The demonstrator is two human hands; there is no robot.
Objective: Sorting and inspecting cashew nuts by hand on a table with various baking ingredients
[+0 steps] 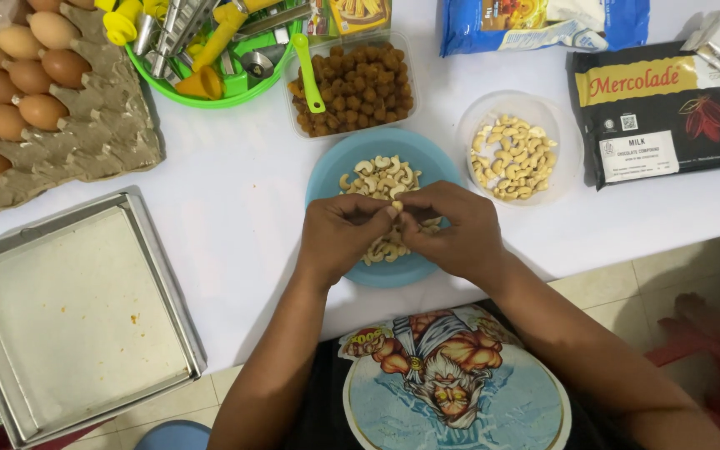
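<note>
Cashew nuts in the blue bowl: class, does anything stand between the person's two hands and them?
Nothing visible does. The left hand and right hand meet directly over the blue bowl, fingertips pinching one cashew nut above the heap.

White tabletop (235, 192) is packed: grey cardboard egg tray (102, 125) far left, square metal baking tin (68, 317) near left, round blue plastic plate (335, 175) middle, black chocolate bag (668, 108) far right.

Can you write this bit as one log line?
left hand + right hand: pinching one cashew | over blue plate | white table
</note>
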